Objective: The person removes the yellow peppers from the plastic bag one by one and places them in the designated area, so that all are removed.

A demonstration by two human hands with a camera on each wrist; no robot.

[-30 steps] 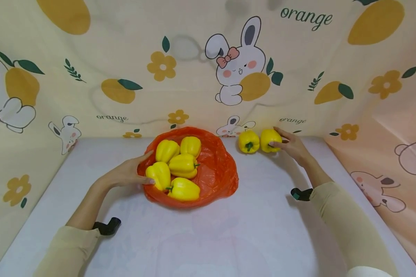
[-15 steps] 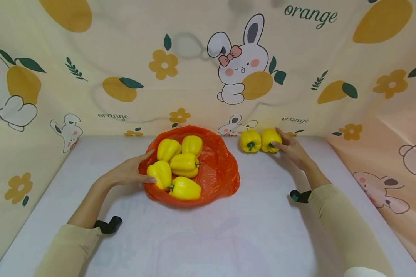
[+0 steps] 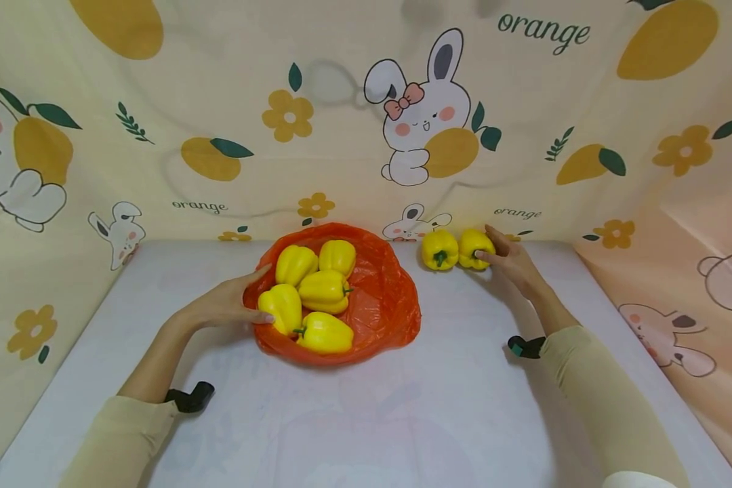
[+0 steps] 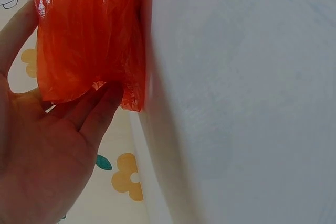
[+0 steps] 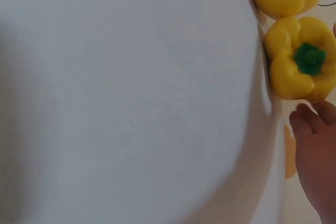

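An orange-red plastic bag (image 3: 378, 308) sits open on the table with its rim spread wide and several yellow bell peppers inside. My left hand (image 3: 222, 303) grips the bag's left side, thumb over the rim beside the nearest-left pepper (image 3: 280, 306). In the left wrist view, the fingers press against the bag's outer wall (image 4: 86, 35). At the back right two more yellow peppers stand side by side, green stems facing me. My right hand (image 3: 514, 263) holds the right one (image 3: 473, 245), thumb near its stem and fingers around the far side. The other pepper (image 3: 439, 251) stands left of it.
The white table (image 3: 366, 420) ends at the back against a cream fabric (image 3: 329, 163) printed with rabbits, flowers and oranges. The same fabric rises on the left and right. A black wrist mount (image 3: 190, 398) sticks out from the left cuff, another mount (image 3: 526, 347) from the right.
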